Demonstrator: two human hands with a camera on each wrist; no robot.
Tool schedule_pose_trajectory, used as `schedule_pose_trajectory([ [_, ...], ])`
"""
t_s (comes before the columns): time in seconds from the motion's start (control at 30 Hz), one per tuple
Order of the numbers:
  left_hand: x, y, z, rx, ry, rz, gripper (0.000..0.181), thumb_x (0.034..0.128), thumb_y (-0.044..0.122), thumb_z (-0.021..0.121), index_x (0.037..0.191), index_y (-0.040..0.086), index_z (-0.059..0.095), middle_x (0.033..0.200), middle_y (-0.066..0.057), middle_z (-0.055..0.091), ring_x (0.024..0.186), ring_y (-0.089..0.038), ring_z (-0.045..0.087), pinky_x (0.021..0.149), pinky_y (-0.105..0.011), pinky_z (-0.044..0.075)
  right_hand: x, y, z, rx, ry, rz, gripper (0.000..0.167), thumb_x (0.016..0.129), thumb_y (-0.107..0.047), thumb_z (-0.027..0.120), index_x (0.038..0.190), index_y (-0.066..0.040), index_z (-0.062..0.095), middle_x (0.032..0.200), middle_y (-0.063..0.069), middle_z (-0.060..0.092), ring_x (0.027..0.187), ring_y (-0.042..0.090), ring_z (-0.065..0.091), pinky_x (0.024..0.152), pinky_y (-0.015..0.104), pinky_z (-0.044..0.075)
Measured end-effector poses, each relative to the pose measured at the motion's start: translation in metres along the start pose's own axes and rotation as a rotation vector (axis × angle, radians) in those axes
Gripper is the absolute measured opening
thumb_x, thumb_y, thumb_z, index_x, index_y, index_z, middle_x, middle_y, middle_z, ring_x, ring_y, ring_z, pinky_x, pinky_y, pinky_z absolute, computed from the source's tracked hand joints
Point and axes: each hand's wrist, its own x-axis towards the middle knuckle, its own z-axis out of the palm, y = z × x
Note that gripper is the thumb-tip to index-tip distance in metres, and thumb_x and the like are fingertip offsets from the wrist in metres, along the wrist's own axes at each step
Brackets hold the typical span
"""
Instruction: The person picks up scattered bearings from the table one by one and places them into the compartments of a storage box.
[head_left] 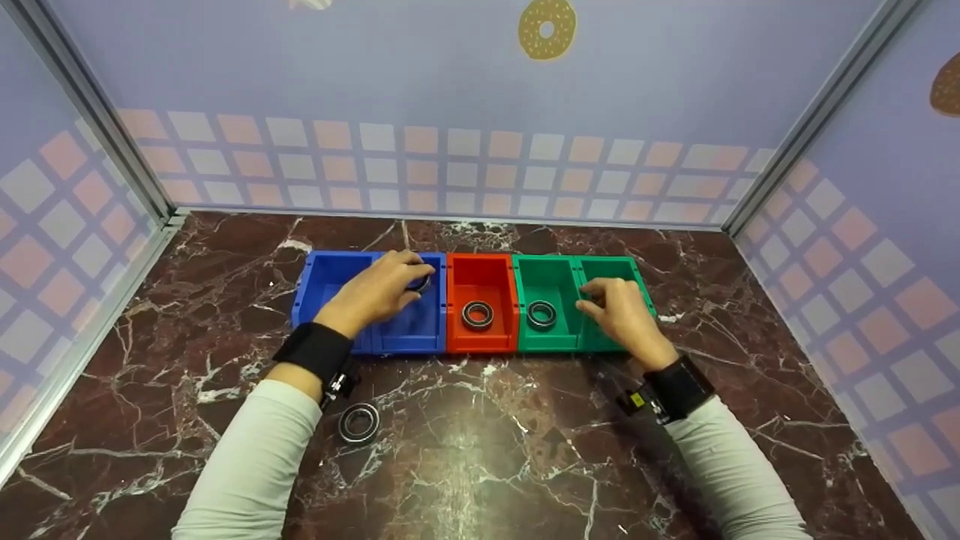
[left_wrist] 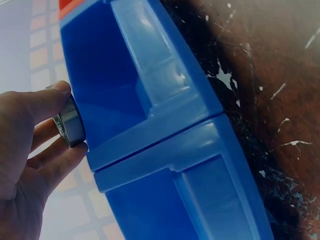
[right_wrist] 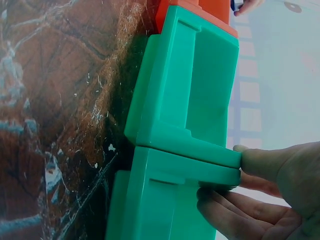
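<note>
The left hand [head_left: 381,289] pinches a metal bearing ring [head_left: 420,283] between thumb and fingers over the right-hand blue bin [head_left: 409,330]. In the left wrist view, the ring [left_wrist: 72,124] is tilted on edge beside the blue bin's rim. At the wall between the two green bins is the right hand [head_left: 619,306], its thumb and fingers apart; no object shows between them. The right wrist view has the thumb near the divider [right_wrist: 190,156] and the fingertips [right_wrist: 215,205] over the neighbouring green bin. Whether they touch the bins cannot be told.
One bearing [head_left: 478,315] lies in the red bin [head_left: 480,345], another [head_left: 541,315] in the left green bin [head_left: 549,343]. A third bearing [head_left: 359,424] lies on the marbled table beside the left forearm. Patterned walls enclose the table's back and sides.
</note>
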Motion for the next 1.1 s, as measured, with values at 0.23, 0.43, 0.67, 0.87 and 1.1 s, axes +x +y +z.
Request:
schedule_pose_trajectory([
  [0.23,0.001,-0.006,0.006,0.003,0.009,0.003,0.045,0.0892,0.009,0.071,0.133,0.005,0.062,0.132,-0.02,0.06,0.124,-0.039,0.054,0.112,-0.05,0.042,-0.001,0.0,0.001,0.004,-0.005,-0.006,0.029,0.093,-0.015,0.069,0.117,0.001,0.07,0.094,0.02,0.073,0.074,0.027,0.067,0.066,0.038,0.055],
  [0.43,0.001,-0.009,0.009,0.014,-0.01,-0.019,0.046,0.0895,0.011,0.071,0.134,0.006,0.061,0.133,-0.019,0.059,0.126,-0.038,0.054,0.112,-0.05,0.042,-0.001,0.001,0.001,0.004,0.0,-0.01,0.029,0.093,-0.014,0.069,0.117,0.002,0.07,0.094,0.02,0.073,0.074,0.026,0.068,0.066,0.038,0.055],
  [0.67,0.005,-0.009,0.014,0.05,-0.058,-0.024,0.045,0.0901,0.012,0.071,0.134,0.005,0.061,0.134,-0.02,0.059,0.126,-0.039,0.055,0.112,-0.05,0.043,-0.001,0.001,0.001,0.006,0.002,-0.011,0.029,0.092,-0.013,0.068,0.117,0.002,0.07,0.094,0.02,0.073,0.075,0.027,0.068,0.067,0.039,0.056],
  [0.87,0.009,-0.009,0.021,0.111,-0.091,-0.001,0.043,0.0886,0.011,0.072,0.13,0.004,0.064,0.126,-0.021,0.063,0.118,-0.039,0.06,0.105,-0.05,0.049,-0.001,0.0,0.002,0.002,-0.011,0.004,0.029,0.093,-0.014,0.068,0.118,0.001,0.069,0.095,0.02,0.073,0.076,0.026,0.067,0.068,0.038,0.055],
  [1.1,0.011,-0.009,0.023,0.15,-0.095,0.029,0.04,0.0859,0.011,0.074,0.124,0.003,0.067,0.117,-0.02,0.066,0.109,-0.038,0.063,0.1,-0.049,0.052,-0.004,0.001,0.001,0.015,-0.019,0.008,0.03,0.094,-0.015,0.066,0.12,0.001,0.068,0.101,0.02,0.072,0.083,0.028,0.069,0.074,0.039,0.057],
])
